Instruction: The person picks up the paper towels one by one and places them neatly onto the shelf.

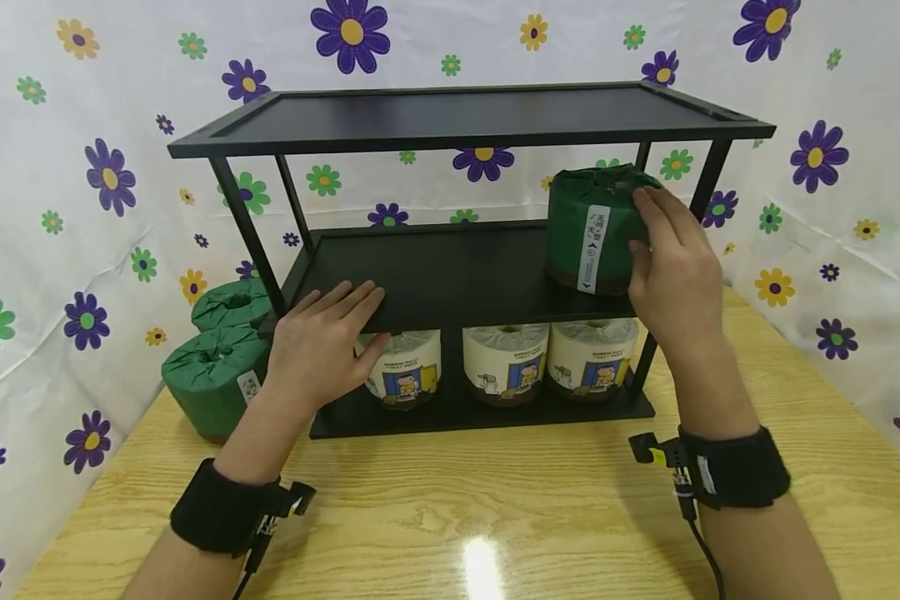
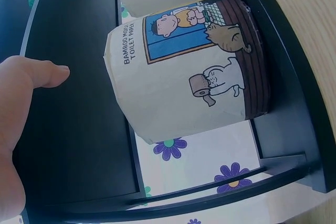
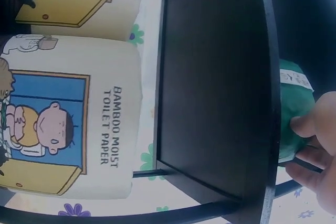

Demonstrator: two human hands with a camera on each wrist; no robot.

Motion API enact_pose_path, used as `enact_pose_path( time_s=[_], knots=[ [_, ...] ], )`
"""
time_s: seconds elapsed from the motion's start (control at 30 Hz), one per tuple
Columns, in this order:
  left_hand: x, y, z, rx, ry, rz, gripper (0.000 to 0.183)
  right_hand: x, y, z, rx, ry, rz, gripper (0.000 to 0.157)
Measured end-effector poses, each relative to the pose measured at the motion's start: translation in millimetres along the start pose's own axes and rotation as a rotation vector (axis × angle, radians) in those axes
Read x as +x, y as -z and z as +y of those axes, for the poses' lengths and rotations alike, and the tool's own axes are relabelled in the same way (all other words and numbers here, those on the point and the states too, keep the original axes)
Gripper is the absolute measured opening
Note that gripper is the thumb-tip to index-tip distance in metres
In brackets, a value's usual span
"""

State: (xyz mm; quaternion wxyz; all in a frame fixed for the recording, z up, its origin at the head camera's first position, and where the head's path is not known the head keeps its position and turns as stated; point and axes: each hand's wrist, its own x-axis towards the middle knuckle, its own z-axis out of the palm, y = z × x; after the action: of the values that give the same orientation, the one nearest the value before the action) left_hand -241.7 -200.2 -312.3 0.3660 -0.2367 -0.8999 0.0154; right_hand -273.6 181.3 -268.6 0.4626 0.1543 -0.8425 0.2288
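Gripping a green roll (image 1: 592, 229), right hand (image 1: 675, 271) — left hand (image 1: 322, 346) flat on black shelf (image 1: 450, 271), roll between both hands

A makeshift filming spot, by its look; what building is housing it cannot be told.
Flowered cloth (image 1: 435, 33) is hanging behind and either side of the right hand's (image 1: 678, 267) grip, a black shelf (image 1: 450, 117) of paper rolls (image 1: 506, 367) is standing around it, and a wooden table (image 1: 495, 483) is stretching below. Nearer than the grip, a wrist strap (image 1: 735, 471) is carrying a small camera (image 1: 652, 450) with a trailing cable (image 1: 705, 550).
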Motion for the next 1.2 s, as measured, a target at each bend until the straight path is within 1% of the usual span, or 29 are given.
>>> enact_pose_path(
  time_s=[0.1,0.17,0.33,0.43,0.63,0.97,1.13,1.2],
  knots=[
    [-0.7,0.1,0.4,0.000,0.000,0.002,0.054,0.8,1.0,0.0,0.044,-0.008,0.015,0.047],
    [-0.9,0.2,0.5,0.000,0.000,0.006,0.054,1.8,1.9,1.2,0.069,-0.013,0.010,0.049],
    [-0.3,0.3,0.4,-0.001,-0.001,0.012,0.054,2.6,3.8,3.3,0.073,-0.070,-0.090,0.051],
    [0.6,0.1,0.3,-0.003,-0.005,0.008,0.054,1.9,4.4,2.8,0.062,-0.103,-0.117,0.052],
    [2.0,-0.1,0.5,-0.004,-0.006,0.000,0.054,0.9,4.2,2.5,0.038,-0.116,-0.106,0.051],
    [2.1,-0.3,0.0,0.004,-0.006,-0.002,0.054,0.9,4.0,-3.2,0.028,-0.082,-0.061,0.049],
    [1.1,-0.5,-0.8,0.003,-0.003,-0.001,0.054,0.4,2.3,-6.2,0.020,-0.079,-0.068,0.050],
    [0.5,-0.6,-0.9,0.000,-0.001,-0.001,0.054,1.0,2.0,-6.3,0.036,-0.083,-0.063,0.050]
  ],
)
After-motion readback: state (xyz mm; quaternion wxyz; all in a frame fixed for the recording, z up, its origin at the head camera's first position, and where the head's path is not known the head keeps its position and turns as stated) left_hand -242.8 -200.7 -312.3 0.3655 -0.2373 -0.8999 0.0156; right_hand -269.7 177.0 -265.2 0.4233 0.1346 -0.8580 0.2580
